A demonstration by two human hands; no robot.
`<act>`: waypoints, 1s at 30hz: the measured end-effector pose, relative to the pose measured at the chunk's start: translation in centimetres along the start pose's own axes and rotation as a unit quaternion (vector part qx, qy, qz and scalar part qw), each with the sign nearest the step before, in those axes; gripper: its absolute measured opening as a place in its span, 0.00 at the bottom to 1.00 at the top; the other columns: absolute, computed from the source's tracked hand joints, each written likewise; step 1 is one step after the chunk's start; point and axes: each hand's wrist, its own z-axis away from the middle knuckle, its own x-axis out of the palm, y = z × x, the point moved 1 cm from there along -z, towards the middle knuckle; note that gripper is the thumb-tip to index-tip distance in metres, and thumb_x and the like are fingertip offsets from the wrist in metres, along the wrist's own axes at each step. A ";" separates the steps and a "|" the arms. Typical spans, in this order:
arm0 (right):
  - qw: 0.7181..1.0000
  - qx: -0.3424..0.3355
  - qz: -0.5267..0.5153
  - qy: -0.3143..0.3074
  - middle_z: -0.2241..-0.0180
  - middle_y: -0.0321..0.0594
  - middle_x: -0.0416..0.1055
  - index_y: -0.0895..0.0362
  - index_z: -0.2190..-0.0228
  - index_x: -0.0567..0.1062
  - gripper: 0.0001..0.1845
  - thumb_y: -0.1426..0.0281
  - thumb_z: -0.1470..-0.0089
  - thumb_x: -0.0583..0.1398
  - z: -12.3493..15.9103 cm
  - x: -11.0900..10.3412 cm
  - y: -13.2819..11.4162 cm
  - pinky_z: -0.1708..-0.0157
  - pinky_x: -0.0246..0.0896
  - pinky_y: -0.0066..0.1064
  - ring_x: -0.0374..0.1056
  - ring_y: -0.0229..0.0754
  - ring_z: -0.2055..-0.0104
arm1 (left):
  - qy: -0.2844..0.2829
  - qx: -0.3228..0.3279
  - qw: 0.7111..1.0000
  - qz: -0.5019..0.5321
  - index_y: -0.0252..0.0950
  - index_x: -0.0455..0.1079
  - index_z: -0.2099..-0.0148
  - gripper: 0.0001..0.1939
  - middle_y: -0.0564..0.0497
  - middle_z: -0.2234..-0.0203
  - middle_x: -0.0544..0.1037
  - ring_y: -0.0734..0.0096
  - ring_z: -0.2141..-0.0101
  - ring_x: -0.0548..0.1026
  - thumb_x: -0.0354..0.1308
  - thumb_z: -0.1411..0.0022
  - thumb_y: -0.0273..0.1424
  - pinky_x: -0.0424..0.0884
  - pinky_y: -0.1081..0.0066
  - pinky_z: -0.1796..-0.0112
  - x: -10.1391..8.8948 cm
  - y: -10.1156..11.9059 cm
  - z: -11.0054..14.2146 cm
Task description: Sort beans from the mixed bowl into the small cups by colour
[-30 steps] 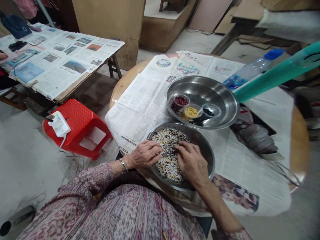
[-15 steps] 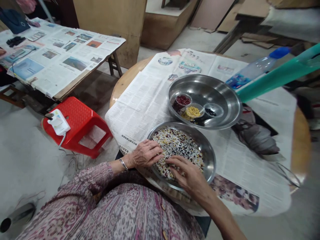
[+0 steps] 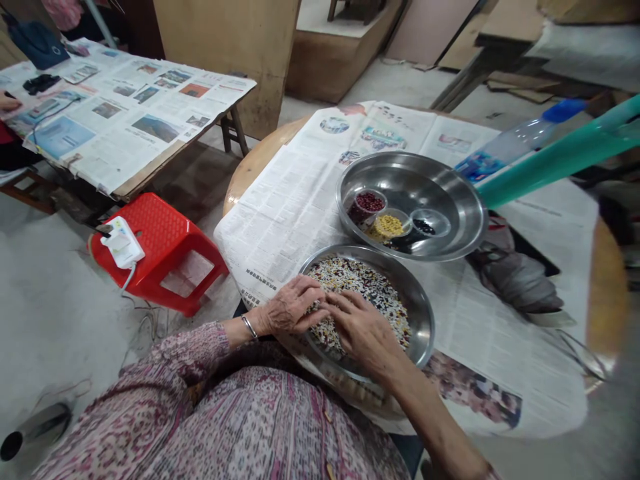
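Note:
A steel basin in front of me holds a mix of white, black, dark red and yellow grains and beans. Over its left side is my left hand, fingers curled and closed; whatever they hold is hidden. The fingertips of my right hand meet those of the left just above the grains. Its fingers are pressed together, and what is in them cannot be made out. Behind stands a larger steel basin, with small clear cups of red beans, yellow beans and black beans.
Newspaper covers the round table. Right of the basins are a blue-capped bottle, a green tube-like thing and a crumpled grey bag. A red stool with a power strip stands left, near another newspaper-covered table.
My right hand has moved left and slightly up from the grains, to meet my left hand's fingertips. My left hand has stayed nearly in place. The view has shifted slightly.

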 end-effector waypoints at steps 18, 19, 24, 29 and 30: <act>0.984 0.142 0.052 0.095 0.57 0.45 0.73 0.56 0.51 0.73 0.17 0.69 0.38 0.51 4.8 -0.8 3.2 0.56 0.68 0.39 0.70 0.46 0.56 | -0.004 0.008 1.000 -0.012 0.34 0.63 0.57 0.06 0.45 0.63 0.72 0.65 0.60 0.70 0.49 0.30 0.32 0.72 0.63 0.57 0.1 -0.1 -0.2; 0.988 0.116 0.049 0.086 0.55 0.46 0.73 0.55 0.50 0.73 0.17 0.69 0.38 0.52 5.2 -0.8 2.2 0.54 0.68 0.40 0.69 0.46 0.54 | -0.003 0.007 1.000 -0.008 0.33 0.63 0.57 0.06 0.45 0.63 0.72 0.65 0.60 0.70 0.49 0.30 0.31 0.72 0.63 0.56 0.0 -0.1 -0.2; 0.997 -0.046 0.034 0.048 0.50 0.45 0.71 0.52 0.53 0.75 0.16 0.74 0.42 0.56 2.5 0.4 -2.1 0.46 0.64 0.44 0.64 0.48 0.45 | -0.002 0.009 1.000 -0.007 0.33 0.63 0.54 0.08 0.44 0.61 0.72 0.62 0.56 0.70 0.49 0.30 0.33 0.73 0.61 0.53 -0.1 0.0 -0.1; 0.994 -0.001 0.074 0.079 0.51 0.47 0.73 0.55 0.59 0.77 0.13 0.75 0.42 0.54 0.2 1.1 0.8 0.46 0.63 0.45 0.63 0.49 0.47 | -0.018 -0.004 1.000 -0.019 0.33 0.64 0.55 0.09 0.43 0.61 0.72 0.62 0.56 0.70 0.48 0.30 0.34 0.73 0.59 0.53 0.0 -0.1 0.1; 0.992 0.030 0.084 0.091 0.52 0.48 0.73 0.56 0.60 0.77 0.13 0.74 0.41 0.54 0.6 0.9 1.9 0.48 0.63 0.45 0.63 0.50 0.48 | -0.020 -0.006 1.000 -0.020 0.33 0.64 0.55 0.09 0.43 0.61 0.72 0.62 0.56 0.70 0.48 0.29 0.34 0.73 0.59 0.54 0.0 -0.2 0.1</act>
